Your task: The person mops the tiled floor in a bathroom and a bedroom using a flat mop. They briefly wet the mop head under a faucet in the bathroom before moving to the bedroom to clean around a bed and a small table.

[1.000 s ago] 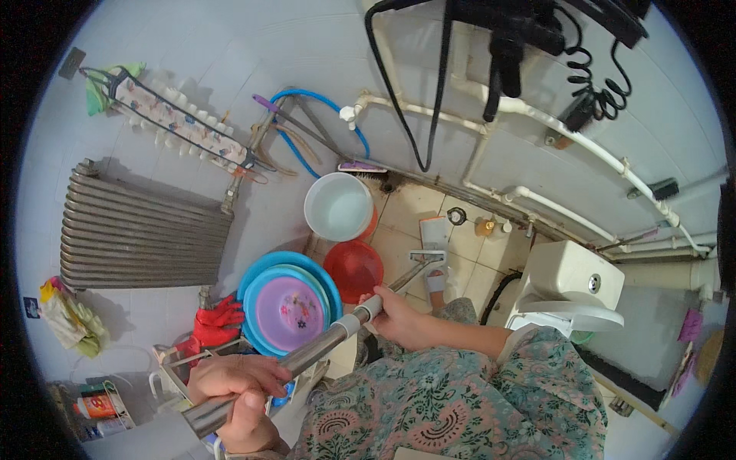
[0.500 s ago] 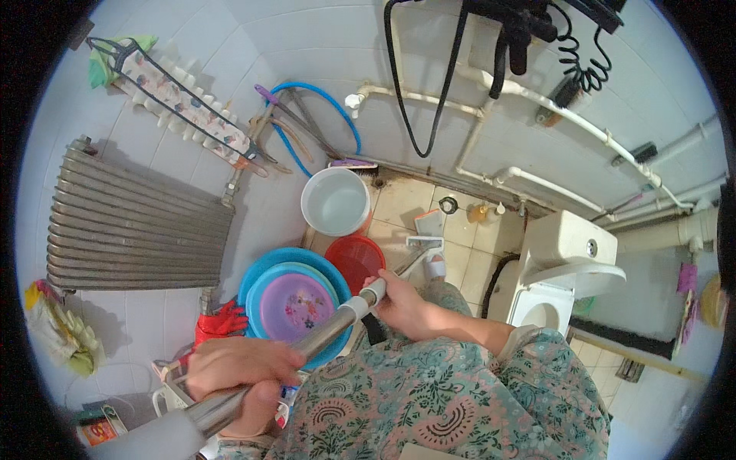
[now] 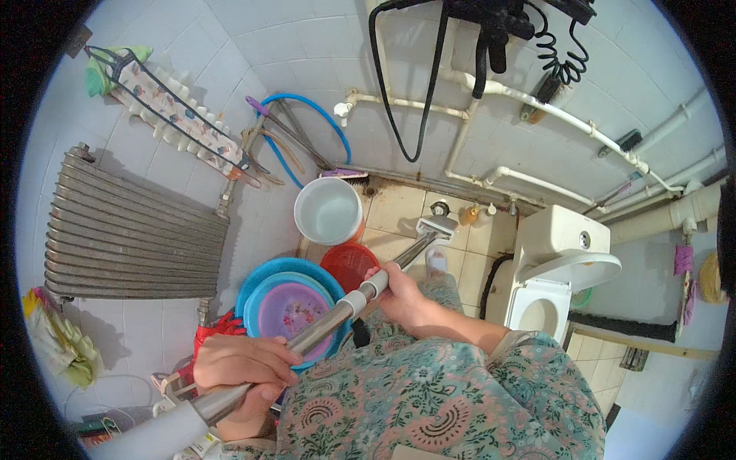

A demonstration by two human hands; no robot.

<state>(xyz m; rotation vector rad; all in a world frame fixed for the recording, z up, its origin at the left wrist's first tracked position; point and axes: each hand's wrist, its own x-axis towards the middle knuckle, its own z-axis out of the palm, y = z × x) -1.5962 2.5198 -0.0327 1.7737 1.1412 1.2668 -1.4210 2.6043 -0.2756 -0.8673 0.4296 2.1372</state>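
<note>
both hands were closed around the mop pole (image 3: pixel 322 326), a long metal shaft that ran slantwise from the lower left up toward the floor by the far wall. the left hand (image 3: pixel 241 368) sat low on the pole, fingers curled right over the top of it, knuckles up. the right hand (image 3: pixel 399 295) gripped further along, just past the grey collar (image 3: pixel 364 293) where the shaft narrowed, fingers wrapped under and thumb on top. the mop head (image 3: pixel 435 227), pale and flat, rested on the beige floor tiles (image 3: pixel 395 211) near the drain (image 3: pixel 440 208).

just beside the pole, on its left, lay a stack of basins: a purple one (image 3: pixel 290 310) nested inside a blue one (image 3: pixel 264 280), with a red basket (image 3: pixel 346 263) touching their far edge. a white bucket (image 3: pixel 328 210) stood beyond those, close to the wall. a radiator (image 3: pixel 130 230) hung on the tiled wall to the left, and a patterned cloth (image 3: pixel 169 115) hung on a rack above it. a blue hose (image 3: pixel 307 115) looped on the wall behind the bucket. to the right stood a white toilet (image 3: pixel 563 261) with its lid up, well apart from the mop head. the person's floral sleeve (image 3: pixel 429 391) filled the foreground. white pipes (image 3: pixel 537 107) ran along the back wall.
</note>
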